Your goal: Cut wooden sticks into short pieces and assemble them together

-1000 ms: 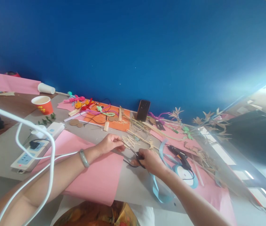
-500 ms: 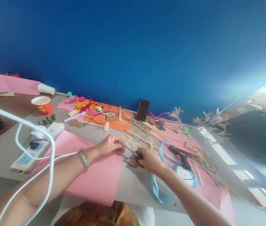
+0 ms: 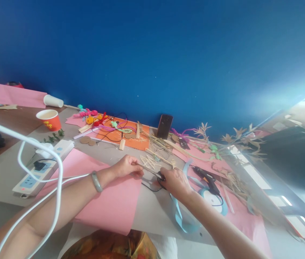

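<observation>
The right hand (image 3: 178, 183) is wrapping its fingers around the handles of the scissors (image 3: 152, 171), holding them firmly, while the left hand (image 3: 127, 166) is bringing thumb and forefinger close together right at the blade tips; whether those fingers are pinching a thin piece, I cannot tell. The scissors are bridging the space between the two hands, their long axis running from the right hand leftward and slightly away from the body, so the points are aiming straight at the left fingertips. How far the blades are parting is too small to make out. Just beyond the blades, a small pile of pale sticks (image 3: 149, 162) is lying on the table (image 3: 152, 212), near both hands. Pink paper (image 3: 109, 208) is spreading beneath the left forearm, and blue ribbon (image 3: 178, 214) is curling near the right wrist.
</observation>
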Demonstrator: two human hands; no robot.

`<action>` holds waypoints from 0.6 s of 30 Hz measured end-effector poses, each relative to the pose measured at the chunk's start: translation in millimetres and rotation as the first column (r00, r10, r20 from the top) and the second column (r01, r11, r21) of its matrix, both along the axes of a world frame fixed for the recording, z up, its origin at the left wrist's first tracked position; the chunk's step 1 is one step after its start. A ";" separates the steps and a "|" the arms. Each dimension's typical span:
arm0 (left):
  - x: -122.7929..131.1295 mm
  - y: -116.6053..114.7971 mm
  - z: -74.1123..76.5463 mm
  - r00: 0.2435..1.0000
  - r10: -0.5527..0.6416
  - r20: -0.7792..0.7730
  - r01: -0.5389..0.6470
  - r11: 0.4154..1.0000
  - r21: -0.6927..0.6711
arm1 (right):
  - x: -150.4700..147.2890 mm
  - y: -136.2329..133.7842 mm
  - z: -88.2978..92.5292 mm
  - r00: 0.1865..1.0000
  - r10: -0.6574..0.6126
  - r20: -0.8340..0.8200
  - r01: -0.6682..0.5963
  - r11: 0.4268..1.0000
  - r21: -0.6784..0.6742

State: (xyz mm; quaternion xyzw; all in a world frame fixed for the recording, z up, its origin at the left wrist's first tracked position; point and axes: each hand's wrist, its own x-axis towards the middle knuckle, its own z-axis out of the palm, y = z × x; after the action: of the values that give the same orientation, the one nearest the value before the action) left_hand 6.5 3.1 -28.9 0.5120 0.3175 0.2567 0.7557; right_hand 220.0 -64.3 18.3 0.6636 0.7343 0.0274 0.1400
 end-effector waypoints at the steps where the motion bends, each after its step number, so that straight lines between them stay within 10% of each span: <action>1: 0.2 0.0 -0.3 1.000 0.001 0.000 -0.001 1.000 -0.001 | 0.4 0.2 -0.2 1.000 0.001 0.007 -0.001 1.000 0.002; 18: 2.6 -0.3 -5.7 1.000 -0.003 0.006 0.003 0.998 -0.056 | -14.4 1.4 7.9 1.000 0.004 0.017 -0.004 1.000 -0.001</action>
State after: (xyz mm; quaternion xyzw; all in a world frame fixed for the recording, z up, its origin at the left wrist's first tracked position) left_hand 9.1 2.8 -34.5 0.4903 0.3216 0.2481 0.7711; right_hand 205.6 -62.9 26.1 0.6620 0.7343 0.0329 0.1463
